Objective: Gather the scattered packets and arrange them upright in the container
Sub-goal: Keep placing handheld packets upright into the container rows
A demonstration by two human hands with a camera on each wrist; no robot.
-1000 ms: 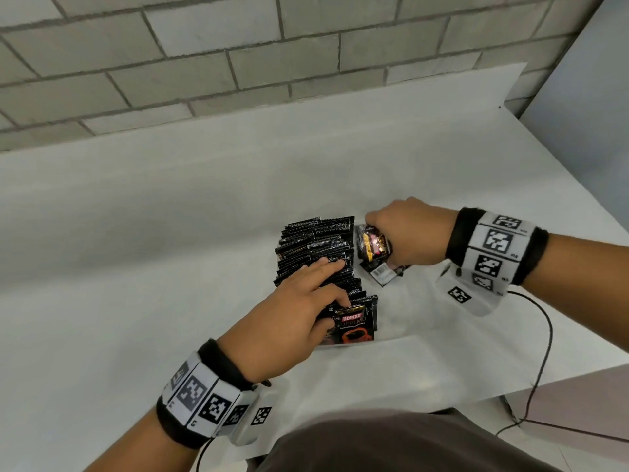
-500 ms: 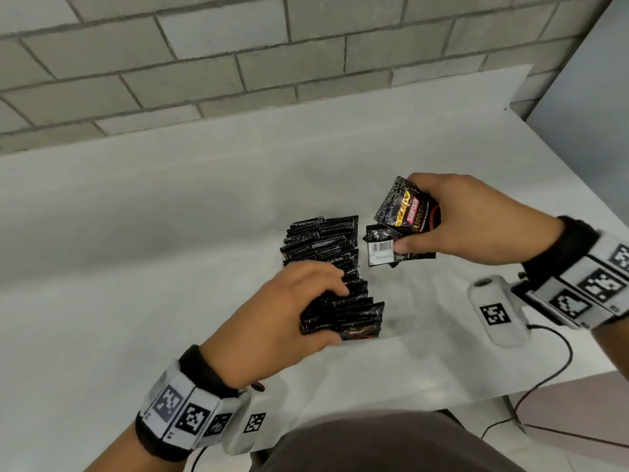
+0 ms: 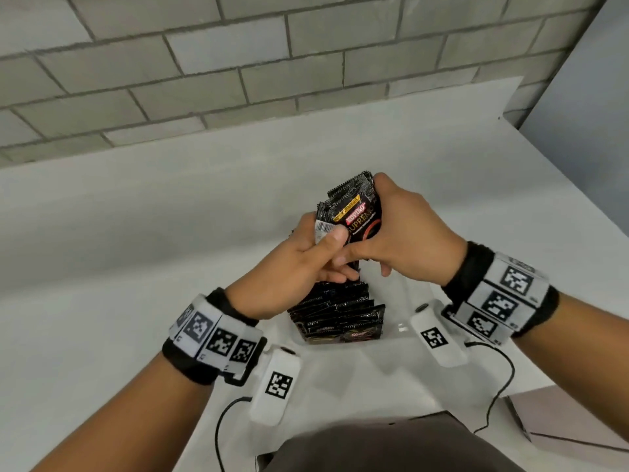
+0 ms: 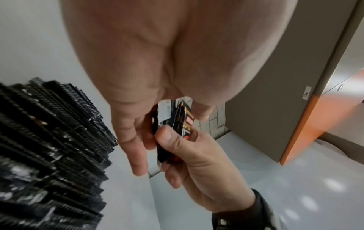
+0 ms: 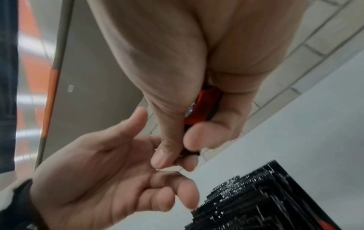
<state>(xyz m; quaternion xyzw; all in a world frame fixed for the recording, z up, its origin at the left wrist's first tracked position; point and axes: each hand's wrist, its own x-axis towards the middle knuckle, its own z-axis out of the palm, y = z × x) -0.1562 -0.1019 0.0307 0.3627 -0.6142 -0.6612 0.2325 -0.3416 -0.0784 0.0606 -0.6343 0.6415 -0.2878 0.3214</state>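
Observation:
A small bundle of black packets [image 3: 354, 206] with red and gold print is held in the air above the row. My right hand [image 3: 366, 229] grips it from the right, thumb low and fingers over the top. My left hand [image 3: 323, 243] pinches its left side, thumb on a white barcode patch. Below them a long row of black packets [image 3: 340, 315] stands upright on edge; the container's walls hardly show. The left wrist view shows the bundle [image 4: 173, 124] between both hands and the row [image 4: 49, 140] at left. From the right wrist, the bundle's orange face [image 5: 204, 107] shows inside my fist.
The white table [image 3: 170, 233] runs back to a grey brick wall [image 3: 238, 63]. Its right edge [image 3: 544, 172] slants close by my right arm. Black cables [image 3: 500, 386] trail off the front edge. A grey panel with an orange strip [image 4: 295, 124] stands beyond the table.
My right hand has carried the bundle up and over the row. My left hand has left the row of packets, risen and taken hold of the bundle's left side.

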